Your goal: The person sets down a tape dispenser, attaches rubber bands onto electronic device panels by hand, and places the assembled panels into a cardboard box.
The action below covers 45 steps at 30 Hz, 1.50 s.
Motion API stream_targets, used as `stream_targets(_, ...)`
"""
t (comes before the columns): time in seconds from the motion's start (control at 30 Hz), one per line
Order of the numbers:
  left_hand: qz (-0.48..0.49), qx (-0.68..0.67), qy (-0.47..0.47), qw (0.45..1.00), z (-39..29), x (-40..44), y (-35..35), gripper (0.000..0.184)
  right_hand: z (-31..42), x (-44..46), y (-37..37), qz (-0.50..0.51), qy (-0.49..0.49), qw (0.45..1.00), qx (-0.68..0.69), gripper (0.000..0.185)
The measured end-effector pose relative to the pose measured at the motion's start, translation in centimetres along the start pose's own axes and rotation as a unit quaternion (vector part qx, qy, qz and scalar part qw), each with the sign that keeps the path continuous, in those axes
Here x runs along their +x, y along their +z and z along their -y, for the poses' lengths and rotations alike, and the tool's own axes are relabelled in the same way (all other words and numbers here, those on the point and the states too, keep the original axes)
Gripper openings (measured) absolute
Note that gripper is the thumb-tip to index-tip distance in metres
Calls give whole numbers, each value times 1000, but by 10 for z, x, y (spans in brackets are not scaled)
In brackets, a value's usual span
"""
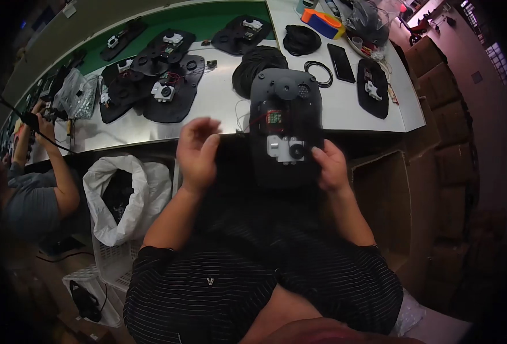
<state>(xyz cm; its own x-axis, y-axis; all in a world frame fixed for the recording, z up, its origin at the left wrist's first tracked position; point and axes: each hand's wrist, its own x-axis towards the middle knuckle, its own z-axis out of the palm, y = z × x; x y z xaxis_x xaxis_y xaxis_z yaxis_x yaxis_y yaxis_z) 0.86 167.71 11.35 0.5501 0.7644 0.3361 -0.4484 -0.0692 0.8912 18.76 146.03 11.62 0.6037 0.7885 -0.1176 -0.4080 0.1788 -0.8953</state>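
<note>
A black plastic panel (265, 94) stands tilted in front of me at the table's edge. It carries a white motor-like unit (282, 148) with a black round part, a small green circuit board (274, 117) and thin red wires. My right hand (332, 165) grips the panel's lower right edge, thumb on the front; its other fingers are partly hidden. My left hand (199, 153) hovers left of the panel, apart from it, with thumb and fingers separated and nothing visible between them. Behind the panel lies a coil of black cable (253, 63).
Several similar black panels (176, 103) lie at the back left; one more panel (373, 86) is at right, near a phone (340, 63). A white sack (101, 200) stands below left, a cardboard box (391, 200) below right. Another person (35, 195) works at left.
</note>
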Motion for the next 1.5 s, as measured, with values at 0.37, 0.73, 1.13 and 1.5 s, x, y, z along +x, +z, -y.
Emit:
stream_targets(0.37, 264, -57, -274, 923, 17, 18, 51, 35, 19, -29, -12, -11, -13, 1000, 14, 22)
stream_targets(0.73, 243, -15, -318, 916, 17, 16, 65, 26, 37, -54, -34, -39, -68, 997, 29, 23)
stream_targets(1.13, 299, 17, -255, 919, 39, 10, 100, 39, 86, -132, -131, -201, -152, 968, -12, 22)
stream_targets(1.5, 328, 46, -320, 888, 79, 9, 103, 40, 69, -236, -237, -385, -167, 907, -31, 22)
